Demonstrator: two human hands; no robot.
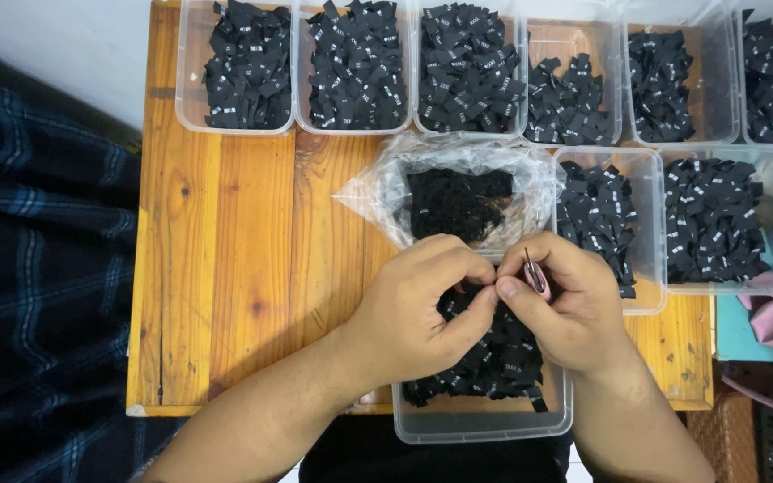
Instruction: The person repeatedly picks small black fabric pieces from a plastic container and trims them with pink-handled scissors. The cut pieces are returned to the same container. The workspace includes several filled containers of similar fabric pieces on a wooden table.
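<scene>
Here, seen from above, two bare hands meet over a clear plastic tub [480,427] at the near edge of a small wooden table [243,268]. The left hand [413,309] is curled, its thumb and forefinger pinched together at the point where both hands touch; what sits between those fingertips is too small to make out. The right hand [570,304], at three o'clock from the left, grips a small pair of pink-handled snips [534,273], their dark tips pointing up toward twelve o'clock. The tub beneath the hands holds a heap of small black fabric labels [494,362] with tiny white markings.

At twelve o'clock from the hands, just beyond the knuckles, lies an open clear plastic bag [458,192] with a dark mass of black label material inside. At two to three o'clock stand two more clear tubs [682,224] of black labels, side by side. Along the far edge of the table, at twelve o'clock, runs a row of six similar tubs [467,72], each filled with black labels. At nine o'clock, beside the table, lies dark blue plaid cloth [38,268].
</scene>
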